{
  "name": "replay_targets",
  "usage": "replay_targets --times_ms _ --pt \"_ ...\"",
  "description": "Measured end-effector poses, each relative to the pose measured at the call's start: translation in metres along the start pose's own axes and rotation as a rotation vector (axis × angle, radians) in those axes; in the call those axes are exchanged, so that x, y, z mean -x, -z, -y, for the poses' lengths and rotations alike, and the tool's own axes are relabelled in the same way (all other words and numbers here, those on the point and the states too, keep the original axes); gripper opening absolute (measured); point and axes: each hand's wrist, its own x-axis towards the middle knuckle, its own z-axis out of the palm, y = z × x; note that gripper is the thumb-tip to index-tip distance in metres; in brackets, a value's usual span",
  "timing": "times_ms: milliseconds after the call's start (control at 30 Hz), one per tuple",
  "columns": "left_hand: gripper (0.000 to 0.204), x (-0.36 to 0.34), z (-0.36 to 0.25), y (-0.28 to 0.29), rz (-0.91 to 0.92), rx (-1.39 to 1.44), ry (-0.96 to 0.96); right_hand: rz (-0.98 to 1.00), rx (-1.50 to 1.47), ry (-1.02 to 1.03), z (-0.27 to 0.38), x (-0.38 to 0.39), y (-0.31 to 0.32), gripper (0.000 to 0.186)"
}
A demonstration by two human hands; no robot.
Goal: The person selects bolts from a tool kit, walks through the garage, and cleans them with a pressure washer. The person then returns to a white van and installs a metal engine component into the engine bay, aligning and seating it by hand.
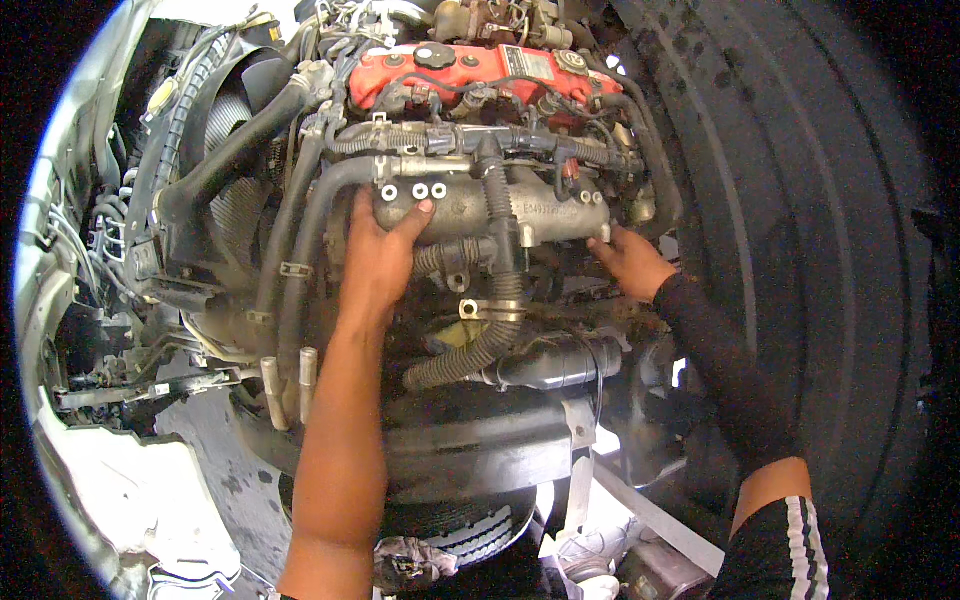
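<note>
A grey cast-metal intake manifold (480,206) lies across the side of the engine, below the red valve cover (450,72). My left hand (385,235) grips its left end, the thumb pressed on the front face below several bright round bosses and the fingers going round the end, partly hidden. At the other end my right hand (636,262), its arm in a black sleeve, closes on the manifold's lower right corner, fingertips partly out of sight beneath it. A ribbed black conduit (492,200) hangs down in front of the manifold, between both hands.
Two black hoses with bare metal ends (290,380) hang left of my left forearm. A radiator fan (235,110) is at the upper left. Below run the dark frame rail (480,440) and a tyre (470,535). A large ribbed black panel (790,200) rises on the right.
</note>
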Motion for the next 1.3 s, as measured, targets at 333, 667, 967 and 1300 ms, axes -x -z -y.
replay_targets --times_ms 333,667,967,1300 --pt "0.096 -0.001 -0.001 0.002 0.006 0.004 0.024 -0.553 0.283 0.582 0.110 -0.013 0.068 0.068" --pt "0.099 -0.002 0.000 0.001 0.002 0.010 0.069 -0.392 0.686 0.828 0.150 -0.081 0.075 0.042" --pt "0.095 -0.004 0.003 -0.002 -0.034 0.019 0.114 -0.418 0.623 0.826 0.141 -0.087 0.075 0.041" --pt "0.094 0.001 0.003 -0.002 -0.041 0.019 0.017 -0.501 0.629 0.892 0.138 -0.086 0.068 0.047"
